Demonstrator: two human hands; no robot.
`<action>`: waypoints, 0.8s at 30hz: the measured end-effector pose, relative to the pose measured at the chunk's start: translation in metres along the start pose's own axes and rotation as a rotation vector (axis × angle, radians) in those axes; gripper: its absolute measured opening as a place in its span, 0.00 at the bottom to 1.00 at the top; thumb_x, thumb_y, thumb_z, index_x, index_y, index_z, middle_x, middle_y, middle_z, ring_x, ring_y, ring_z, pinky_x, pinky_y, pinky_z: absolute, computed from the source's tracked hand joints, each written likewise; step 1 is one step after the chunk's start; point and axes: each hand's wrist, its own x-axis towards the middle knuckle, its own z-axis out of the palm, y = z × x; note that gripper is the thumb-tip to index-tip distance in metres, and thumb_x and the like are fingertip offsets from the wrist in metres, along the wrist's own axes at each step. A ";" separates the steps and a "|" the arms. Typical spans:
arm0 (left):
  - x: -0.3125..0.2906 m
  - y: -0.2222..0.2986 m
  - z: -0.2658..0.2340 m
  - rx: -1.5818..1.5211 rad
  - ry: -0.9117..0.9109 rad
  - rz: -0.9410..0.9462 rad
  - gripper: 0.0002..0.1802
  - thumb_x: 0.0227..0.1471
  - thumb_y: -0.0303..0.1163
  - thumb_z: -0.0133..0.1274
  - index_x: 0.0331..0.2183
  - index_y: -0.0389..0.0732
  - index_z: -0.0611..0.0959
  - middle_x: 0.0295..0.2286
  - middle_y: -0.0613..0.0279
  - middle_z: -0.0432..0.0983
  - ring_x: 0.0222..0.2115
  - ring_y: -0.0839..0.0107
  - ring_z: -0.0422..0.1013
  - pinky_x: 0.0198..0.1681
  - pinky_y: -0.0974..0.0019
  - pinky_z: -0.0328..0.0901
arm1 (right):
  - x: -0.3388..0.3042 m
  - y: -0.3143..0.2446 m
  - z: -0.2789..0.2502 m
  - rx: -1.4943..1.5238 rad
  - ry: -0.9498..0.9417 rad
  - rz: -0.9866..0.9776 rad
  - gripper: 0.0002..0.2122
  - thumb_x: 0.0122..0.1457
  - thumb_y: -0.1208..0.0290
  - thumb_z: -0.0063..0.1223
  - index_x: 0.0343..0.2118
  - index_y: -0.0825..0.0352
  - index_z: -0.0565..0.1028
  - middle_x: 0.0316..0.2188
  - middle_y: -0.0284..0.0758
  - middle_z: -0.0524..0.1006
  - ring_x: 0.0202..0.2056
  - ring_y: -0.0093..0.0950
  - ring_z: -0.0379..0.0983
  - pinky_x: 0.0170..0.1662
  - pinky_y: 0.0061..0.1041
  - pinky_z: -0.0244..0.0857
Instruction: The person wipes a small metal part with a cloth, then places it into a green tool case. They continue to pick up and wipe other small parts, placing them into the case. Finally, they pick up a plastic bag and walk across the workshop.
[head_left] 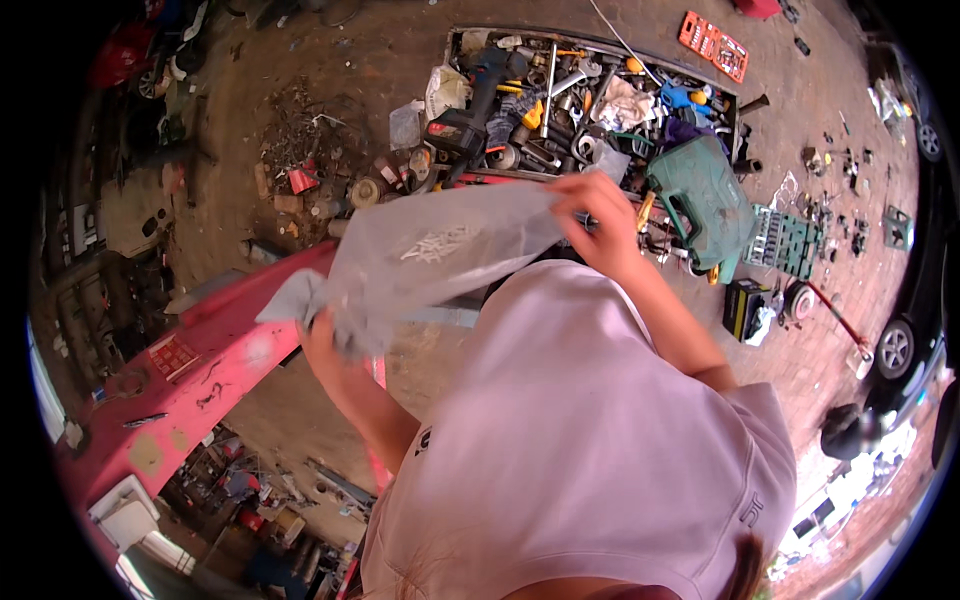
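A translucent plastic bag (480,205) is stretched between my two hands, with a small heap of thin whitish pieces (442,243) inside, too small to name. My left hand (322,338) is closed around its crumpled lower left end; the bunched plastic partly hides those fingers. A greyish crumpled flap (295,295) sticks out beside this hand, and I cannot tell whether it belongs to the bag. At the bag's right end, my right hand (600,222) pinches the edge between thumb and fingers. Behind the bag, a tray (600,45) is heaped with tools.
A cordless power tool (475,105) rests on the tray's left side. To the right lie a green plastic case (705,205) and a socket set (783,240). A red bench (215,340) stands at my left. An orange tool case (713,46) lies beyond the tray.
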 end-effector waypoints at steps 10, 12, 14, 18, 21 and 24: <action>0.008 0.024 -0.057 0.347 0.315 0.187 0.19 0.47 0.30 0.47 0.41 0.28 0.71 0.35 0.53 0.72 0.37 0.67 0.69 0.40 0.65 0.65 | 0.047 -0.017 0.041 0.043 -0.041 -0.151 0.06 0.43 0.77 0.56 0.26 0.62 0.72 0.28 0.28 0.73 0.32 0.28 0.70 0.31 0.25 0.67; 0.001 0.026 -0.056 0.108 0.260 0.233 0.19 0.49 0.32 0.45 0.42 0.30 0.71 0.37 0.55 0.72 0.39 0.66 0.69 0.42 0.63 0.65 | 0.052 -0.016 0.049 0.056 0.027 -0.113 0.08 0.42 0.78 0.57 0.27 0.63 0.74 0.31 0.29 0.75 0.33 0.29 0.71 0.33 0.24 0.67; -0.011 0.027 -0.071 -0.059 0.217 0.209 0.21 0.48 0.33 0.45 0.42 0.30 0.70 0.37 0.56 0.71 0.38 0.66 0.69 0.41 0.63 0.64 | 0.052 -0.021 0.042 0.344 -0.072 -0.032 0.31 0.38 0.72 0.63 0.49 0.63 0.63 0.44 0.36 0.70 0.42 0.33 0.68 0.46 0.28 0.63; -0.016 0.029 -0.078 -0.144 0.250 0.156 0.22 0.48 0.37 0.44 0.42 0.32 0.70 0.37 0.57 0.71 0.37 0.66 0.69 0.41 0.62 0.65 | 0.044 -0.006 0.082 0.597 -0.225 0.036 0.56 0.30 0.64 0.70 0.60 0.66 0.40 0.48 0.42 0.63 0.48 0.36 0.62 0.54 0.31 0.54; -0.008 0.025 -0.105 -0.167 0.197 0.179 0.22 0.49 0.38 0.45 0.43 0.33 0.70 0.37 0.57 0.71 0.38 0.66 0.69 0.41 0.61 0.65 | 0.027 0.017 0.134 0.735 -0.349 0.270 0.47 0.32 0.60 0.70 0.56 0.68 0.54 0.40 0.38 0.66 0.45 0.33 0.62 0.50 0.27 0.56; -0.021 0.034 -0.100 -0.151 0.249 0.230 0.22 0.52 0.41 0.42 0.47 0.40 0.68 0.40 0.60 0.72 0.40 0.63 0.69 0.43 0.58 0.66 | 0.024 0.029 0.176 0.730 -0.562 0.261 0.33 0.37 0.60 0.68 0.46 0.71 0.66 0.37 0.37 0.68 0.42 0.30 0.64 0.45 0.25 0.59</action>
